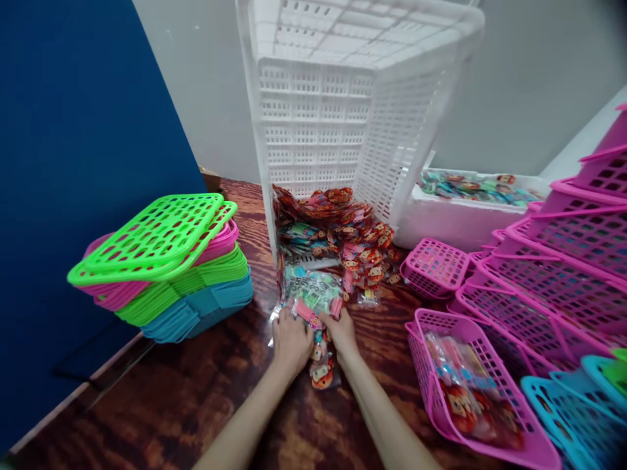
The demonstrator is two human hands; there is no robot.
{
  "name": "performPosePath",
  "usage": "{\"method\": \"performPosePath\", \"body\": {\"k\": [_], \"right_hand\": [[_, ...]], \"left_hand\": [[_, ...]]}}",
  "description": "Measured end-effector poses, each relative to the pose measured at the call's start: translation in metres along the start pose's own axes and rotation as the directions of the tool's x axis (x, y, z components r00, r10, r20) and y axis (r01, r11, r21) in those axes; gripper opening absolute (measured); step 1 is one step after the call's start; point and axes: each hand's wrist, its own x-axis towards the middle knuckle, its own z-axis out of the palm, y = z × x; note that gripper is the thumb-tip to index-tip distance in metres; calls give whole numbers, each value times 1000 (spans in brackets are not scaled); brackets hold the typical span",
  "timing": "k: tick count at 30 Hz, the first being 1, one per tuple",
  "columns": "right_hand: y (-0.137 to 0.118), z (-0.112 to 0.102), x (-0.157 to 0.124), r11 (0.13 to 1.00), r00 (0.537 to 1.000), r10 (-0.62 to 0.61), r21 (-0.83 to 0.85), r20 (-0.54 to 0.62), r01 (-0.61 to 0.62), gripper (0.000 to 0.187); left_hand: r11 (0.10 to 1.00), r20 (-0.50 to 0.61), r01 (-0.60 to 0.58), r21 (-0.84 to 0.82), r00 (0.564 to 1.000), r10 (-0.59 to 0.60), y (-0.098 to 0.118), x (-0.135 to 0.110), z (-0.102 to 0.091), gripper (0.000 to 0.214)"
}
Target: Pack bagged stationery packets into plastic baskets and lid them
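Observation:
My left hand (292, 341) is closed on the near edge of a pile of clear plastic packets (313, 287) with teal, green and pink contents. My right hand (341, 334) grips the same packets from the other side, its fingertips by a pink piece. Between my wrists lies a packet with a red-haired cartoon figure (322, 373). Just beyond my hands, a white plastic crate (316, 124) lies on its side, and many red-haired figure packets (360, 245) spill from its opening. Packets partly hide my fingertips.
Stacked green, pink and blue baskets (181, 274) stand at left. To the right, a pink basket (421, 365) holds packets, beside nested pink baskets (553, 274) and blue baskets (568, 405). Behind them is a white foam box (441, 219) of packets. A blue panel (83, 130) borders the left.

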Motion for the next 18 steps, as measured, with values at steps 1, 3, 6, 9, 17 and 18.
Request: {"method": "performPosePath", "body": {"k": [1,3,6,9,17,18], "right_hand": [[4,-8,-18,1000,1000,13,22,13,-13,41],[10,-26,-51,997,998,41,64,40,-44,44],[15,-54,-89,989,993,99,103,59,-104,55],[17,-83,-114,986,988,142,82,55,-147,72],[-10,-131,-159,711,934,-356,-647,4,274,66],[-14,-131,-164,626,907,-415,-699,77,346,58]], "left_hand": [[1000,11,-3,2,1000,3,-2,-17,-2,38],[1000,20,-4,2,1000,4,-6,-50,-7,38],[1000,30,-4,-25,1000,5,-8,-90,-12,51],[998,89,18,-68,996,-12,-4,-119,-15,75],[968,220,-17,-252,973,74,-2,-170,-40,47],[960,236,-57,-274,964,124,-5,-173,-44,40]]}}
